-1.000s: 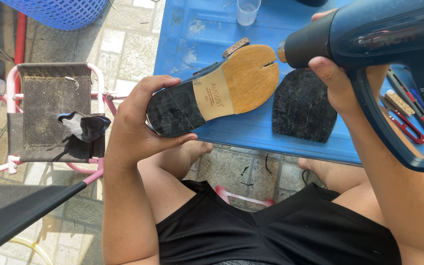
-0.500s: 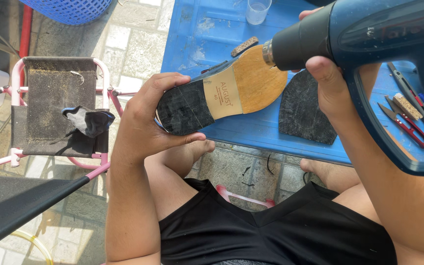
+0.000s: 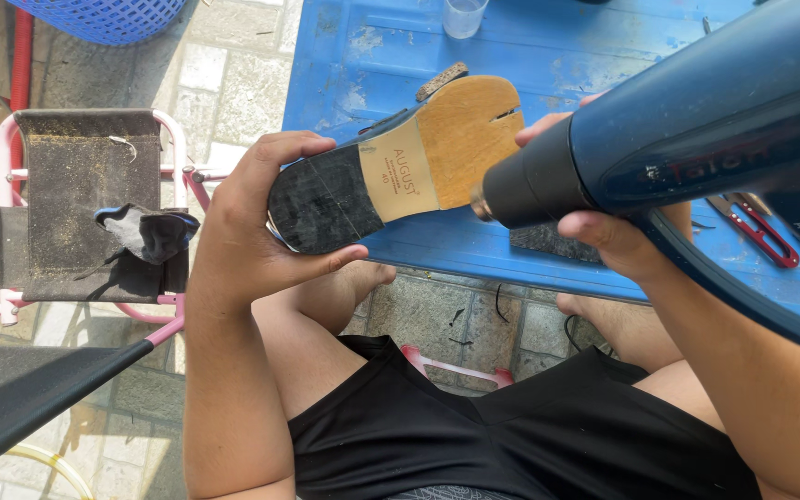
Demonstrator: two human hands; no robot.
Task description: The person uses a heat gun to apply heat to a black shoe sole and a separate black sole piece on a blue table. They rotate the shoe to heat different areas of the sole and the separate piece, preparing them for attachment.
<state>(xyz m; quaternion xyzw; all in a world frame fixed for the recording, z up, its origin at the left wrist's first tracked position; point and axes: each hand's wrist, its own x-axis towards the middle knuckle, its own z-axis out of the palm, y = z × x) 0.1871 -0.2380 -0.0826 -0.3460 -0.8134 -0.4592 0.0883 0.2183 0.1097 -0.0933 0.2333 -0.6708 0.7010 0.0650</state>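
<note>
My left hand point(image 3: 252, 227) grips the heel end of a shoe point(image 3: 400, 167) turned sole-up, with a black heel piece and a tan leather sole. My right hand point(image 3: 604, 231) holds a dark blue heat gun point(image 3: 696, 139), its black nozzle pointing left, close to the tan sole's near edge. Both are held over the front of a blue table point(image 3: 381, 46). A black rubber sole piece point(image 3: 548, 243) lies on the table, mostly hidden under the heat gun.
A clear plastic cup point(image 3: 463, 16) stands at the table's far edge. Red-handled snips point(image 3: 759, 227) lie on the table at right. A small pink-framed folding stool point(image 3: 85, 204) with black scraps on it stands at left. A blue basket point(image 3: 104, 14) is at top left.
The heat gun has swung left and nearer the camera, its nozzle sliding from the sole's toe toward its middle. The shoe stayed in my left hand and shifted slightly.
</note>
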